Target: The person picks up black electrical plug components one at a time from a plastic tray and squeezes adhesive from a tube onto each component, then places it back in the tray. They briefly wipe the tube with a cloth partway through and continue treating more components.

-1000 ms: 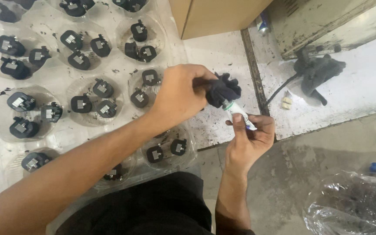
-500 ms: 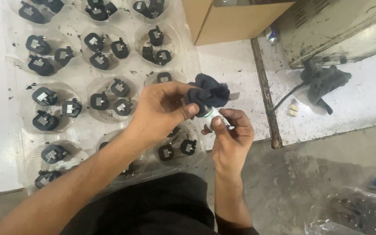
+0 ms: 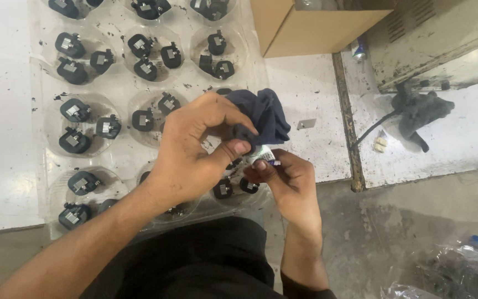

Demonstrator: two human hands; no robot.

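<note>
My left hand (image 3: 195, 149) grips a dark navy cloth (image 3: 264, 119) bunched above its fingers, and the thumb presses a small black part against the cloth. My right hand (image 3: 283, 180) is just below it and pinches a small white tube-like item (image 3: 265, 153) between fingers and thumb. Both hands meet over the right edge of a clear plastic tray (image 3: 120, 83) on the white table. The tray's round wells hold several small black parts (image 3: 76, 111).
A brown cardboard box (image 3: 311, 25) stands at the back of the table. To the right, a second white surface carries a black cabled device (image 3: 419, 111) and two small white pieces (image 3: 380, 145). Crumpled clear plastic (image 3: 449, 274) lies on the floor at lower right.
Both hands have come closer together, the right hand's white item drawn up under the cloth. The view has shifted, so the tray sits lower in the frame.
</note>
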